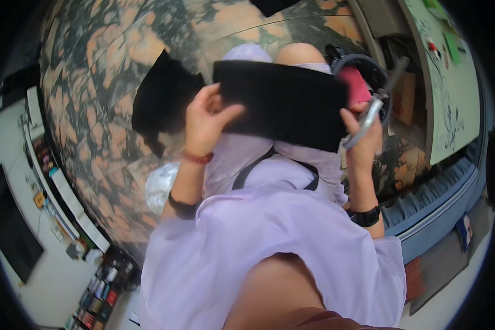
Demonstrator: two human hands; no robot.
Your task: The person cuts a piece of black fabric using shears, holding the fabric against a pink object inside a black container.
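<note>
A flat, roughly rectangular piece of black cloth (282,103) is spread over my lap, lying across both thighs. My left hand (208,117) pinches its left edge, thumb on top and fingers curled at the border. At the opposite end, my right hand (363,136) grips the cloth's right edge with the thumb. That same hand also carries a silver metal hand tool (369,117), whose slim end points up and away. The tool is blurred, so I cannot tell its exact kind. Something pink (357,86) shows just behind the cloth's right edge.
Another black cloth piece (165,99) is at left on the marbled floor (119,53), and a dark piece (274,6) lies farther off. A round bin (386,74) stands right, beside a pale patterned table (453,90). Clear crumpled plastic (161,185) sits near my left forearm.
</note>
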